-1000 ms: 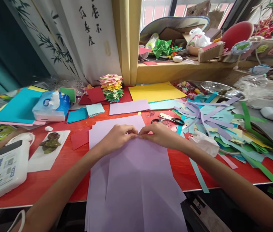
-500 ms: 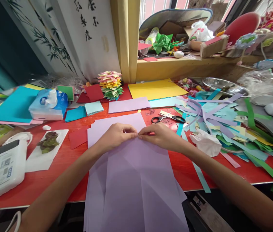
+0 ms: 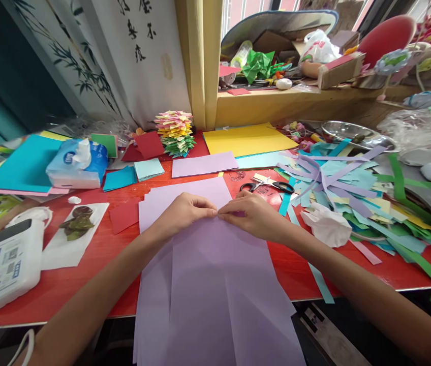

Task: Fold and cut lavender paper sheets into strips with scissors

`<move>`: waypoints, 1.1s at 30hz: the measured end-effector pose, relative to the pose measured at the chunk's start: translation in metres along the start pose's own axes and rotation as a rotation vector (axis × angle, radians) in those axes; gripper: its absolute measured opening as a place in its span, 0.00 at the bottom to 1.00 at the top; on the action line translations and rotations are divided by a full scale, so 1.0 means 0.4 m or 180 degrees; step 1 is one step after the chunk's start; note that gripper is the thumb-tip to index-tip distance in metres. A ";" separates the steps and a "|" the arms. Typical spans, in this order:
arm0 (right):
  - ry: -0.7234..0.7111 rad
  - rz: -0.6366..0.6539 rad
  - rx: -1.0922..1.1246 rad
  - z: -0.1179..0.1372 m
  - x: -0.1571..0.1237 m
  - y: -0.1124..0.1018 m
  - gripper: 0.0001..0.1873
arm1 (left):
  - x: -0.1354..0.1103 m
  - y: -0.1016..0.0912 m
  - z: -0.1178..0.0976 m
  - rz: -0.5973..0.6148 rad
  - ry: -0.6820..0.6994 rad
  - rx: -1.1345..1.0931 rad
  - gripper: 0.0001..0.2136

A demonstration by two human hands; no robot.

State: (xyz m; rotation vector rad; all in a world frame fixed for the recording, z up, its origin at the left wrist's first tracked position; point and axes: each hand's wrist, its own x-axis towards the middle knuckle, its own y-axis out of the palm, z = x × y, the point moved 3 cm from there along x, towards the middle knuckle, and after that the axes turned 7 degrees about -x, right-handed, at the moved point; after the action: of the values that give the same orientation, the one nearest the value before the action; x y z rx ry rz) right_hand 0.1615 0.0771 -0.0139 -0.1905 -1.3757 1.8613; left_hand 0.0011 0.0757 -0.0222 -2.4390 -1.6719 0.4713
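Observation:
A large sheet of purple paper (image 3: 208, 290) with crease lines lies toward me and hangs past the table's front edge. My left hand (image 3: 188, 211) pinches its upper edge between thumb and fingers. Close beside it, fingertips nearly touching, my right hand (image 3: 251, 213) pinches the same edge. Under the sheet lies a stack of purple paper (image 3: 153, 284), showing at the left and beyond the hands. Past my right hand rest black-handled scissors (image 3: 267, 185). A red paper square (image 3: 124, 217) sits left of the stack.
Cut paper strips (image 3: 337, 183) and a crumpled tissue (image 3: 327, 224) cover the right side. At left are a tissue pack (image 3: 77, 168), a white plastic box (image 3: 5, 269) and teal paper (image 3: 21, 162). Yellow paper (image 3: 248, 141) and a folded-paper stack (image 3: 175, 133) stand behind.
The lower part of the purple sheet has shifted slightly right and its creases look flatter. Both hands keep their pinch at nearly the same spot.

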 end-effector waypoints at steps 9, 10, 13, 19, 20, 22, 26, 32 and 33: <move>-0.0234 -0.0128 -0.0308 0.000 -0.006 0.008 0.12 | -0.003 0.001 -0.001 -0.0023 -0.0102 -0.0171 0.07; -0.0245 -0.0138 -0.0323 0.000 -0.007 0.009 0.12 | -0.003 0.000 0.000 -0.0021 -0.0120 -0.0194 0.07; -0.0268 -0.0146 -0.0378 0.000 -0.007 0.010 0.12 | -0.003 0.001 0.005 -0.0018 -0.0161 -0.0246 0.08; -0.0138 -0.0027 -0.0439 -0.009 -0.001 0.008 0.13 | -0.003 -0.003 -0.004 0.0102 -0.0166 0.0168 0.11; -0.0061 0.0047 -0.0434 -0.015 -0.001 0.009 0.12 | -0.004 -0.013 -0.009 0.0093 -0.0097 0.0472 0.12; 0.0088 0.0287 -0.0393 -0.028 0.000 0.013 0.13 | -0.009 -0.045 -0.020 0.0048 0.0095 0.1251 0.15; 0.0176 0.0807 -0.0179 -0.046 -0.003 0.022 0.12 | -0.028 -0.127 -0.001 0.0358 -0.0044 0.2611 0.25; 0.0456 0.0886 -0.0325 -0.049 -0.010 0.002 0.13 | -0.043 -0.198 0.067 0.0703 -0.0911 0.3083 0.45; 0.0534 0.0925 -0.0343 -0.051 -0.014 -0.001 0.14 | -0.042 -0.200 0.072 0.0709 -0.0916 0.3078 0.46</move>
State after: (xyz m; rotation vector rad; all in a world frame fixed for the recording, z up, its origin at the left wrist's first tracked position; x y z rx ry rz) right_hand 0.1766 0.0886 -0.0238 -0.6162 -1.3889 1.9537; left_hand -0.0846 0.0882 -0.0228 -1.8425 -0.8698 1.3325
